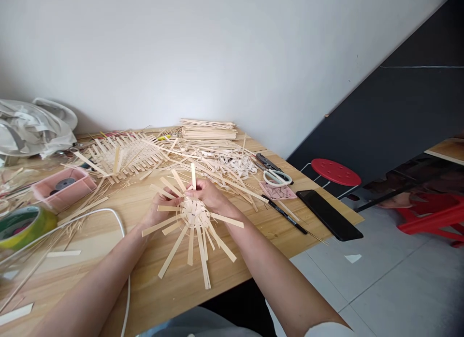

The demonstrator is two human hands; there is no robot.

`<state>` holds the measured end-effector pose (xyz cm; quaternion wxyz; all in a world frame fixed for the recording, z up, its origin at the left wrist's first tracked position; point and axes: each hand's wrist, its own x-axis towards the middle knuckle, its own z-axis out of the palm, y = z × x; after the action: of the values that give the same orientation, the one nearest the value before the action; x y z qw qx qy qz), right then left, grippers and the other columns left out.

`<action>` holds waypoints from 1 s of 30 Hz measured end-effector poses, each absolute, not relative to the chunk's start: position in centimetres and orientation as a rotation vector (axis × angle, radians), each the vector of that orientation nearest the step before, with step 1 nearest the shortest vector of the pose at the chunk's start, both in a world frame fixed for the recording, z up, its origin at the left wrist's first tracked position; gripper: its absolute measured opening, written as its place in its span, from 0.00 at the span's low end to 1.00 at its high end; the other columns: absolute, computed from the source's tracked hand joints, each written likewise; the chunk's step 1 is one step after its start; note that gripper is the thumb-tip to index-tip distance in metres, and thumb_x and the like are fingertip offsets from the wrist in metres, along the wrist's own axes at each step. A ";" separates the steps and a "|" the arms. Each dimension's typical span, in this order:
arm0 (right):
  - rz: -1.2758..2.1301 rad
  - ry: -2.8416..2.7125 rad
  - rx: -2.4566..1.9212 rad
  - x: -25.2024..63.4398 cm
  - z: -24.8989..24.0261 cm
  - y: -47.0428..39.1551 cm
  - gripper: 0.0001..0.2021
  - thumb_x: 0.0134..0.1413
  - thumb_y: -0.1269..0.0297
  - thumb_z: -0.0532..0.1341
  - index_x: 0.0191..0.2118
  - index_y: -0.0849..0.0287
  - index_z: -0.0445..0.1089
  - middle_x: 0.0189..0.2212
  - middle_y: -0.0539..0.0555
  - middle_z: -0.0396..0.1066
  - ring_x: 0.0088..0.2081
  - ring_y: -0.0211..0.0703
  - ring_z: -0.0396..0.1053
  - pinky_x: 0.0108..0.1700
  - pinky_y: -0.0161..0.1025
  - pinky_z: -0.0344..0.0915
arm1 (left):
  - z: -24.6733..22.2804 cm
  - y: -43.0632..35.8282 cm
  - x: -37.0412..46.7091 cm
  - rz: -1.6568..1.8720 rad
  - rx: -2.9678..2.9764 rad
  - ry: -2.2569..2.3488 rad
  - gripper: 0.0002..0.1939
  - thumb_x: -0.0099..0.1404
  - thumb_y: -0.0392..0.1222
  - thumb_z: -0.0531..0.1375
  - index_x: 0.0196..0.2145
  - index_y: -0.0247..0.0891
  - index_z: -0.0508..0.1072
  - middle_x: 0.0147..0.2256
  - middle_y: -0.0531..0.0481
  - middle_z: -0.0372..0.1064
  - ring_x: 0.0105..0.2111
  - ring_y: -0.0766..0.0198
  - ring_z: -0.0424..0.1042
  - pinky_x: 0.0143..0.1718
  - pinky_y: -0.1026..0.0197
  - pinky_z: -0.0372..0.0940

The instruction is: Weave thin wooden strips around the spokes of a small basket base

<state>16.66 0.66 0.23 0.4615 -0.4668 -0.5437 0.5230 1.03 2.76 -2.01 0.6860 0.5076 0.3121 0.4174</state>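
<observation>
A round woven piece of pale bamboo strips (195, 216) is held up in front of me, its flat strips fanning out all round like rays. At its upper left edge, my left hand (165, 201) grips it with fingers closed. My right hand (206, 192) pinches the top rim, close beside the left. An upright strip (193, 175) sticks up by the right fingertips. The weave is tight at the centre, and fingers behind it are partly hidden.
Behind lie a flat woven panel (130, 155) and stacked strips (209, 130). Scissors (277, 177), a black pen (284, 213) and a phone (328, 214) are at right. A pink box (63, 189), tape roll (27, 226) and white cable (121, 226) sit left. A red stool (335, 171) stands beyond.
</observation>
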 end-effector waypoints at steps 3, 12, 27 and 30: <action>1.239 -1.391 -1.234 16.7 -0.4 1.0 0.10 0.36 0.61 0.63 0.25 0.62 0.65 0.20 0.47 0.62 0.21 0.31 0.58 0.24 0.31 0.54 | -2.2 3.0 1.1 0.928 1.170 0.769 0.09 0.44 0.38 0.65 0.22 0.33 0.69 0.18 0.53 0.67 0.17 0.69 0.65 0.18 0.67 0.59; 1.217 -1.372 -1.230 18.4 1.9 1.2 0.12 0.32 0.60 0.63 0.22 0.64 0.65 0.18 0.46 0.62 0.20 0.31 0.58 0.24 0.32 0.54 | -0.3 2.5 -0.2 0.716 1.077 0.667 0.12 0.50 0.43 0.62 0.34 0.37 0.72 0.33 0.48 0.72 0.33 0.62 0.71 0.35 0.61 0.66; 0.723 -1.540 -1.285 19.5 3.1 0.5 0.09 0.42 0.61 0.58 0.22 0.63 0.65 0.20 0.49 0.63 0.24 0.34 0.59 0.29 0.33 0.55 | -0.6 1.8 -0.3 0.553 1.036 0.636 0.16 0.51 0.40 0.62 0.40 0.36 0.73 0.42 0.42 0.70 0.44 0.54 0.68 0.47 0.55 0.62; 0.719 -1.540 -1.251 19.2 3.1 0.4 0.09 0.42 0.62 0.58 0.22 0.62 0.65 0.21 0.49 0.63 0.25 0.34 0.60 0.29 0.33 0.55 | -0.5 1.7 0.1 0.648 1.065 0.683 0.15 0.49 0.40 0.64 0.37 0.36 0.74 0.36 0.44 0.73 0.39 0.56 0.71 0.44 0.55 0.63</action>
<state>19.16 0.41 3.08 0.4931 -0.5159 -0.6347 0.2963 0.06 1.74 -0.46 0.7579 0.4888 0.3134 0.2974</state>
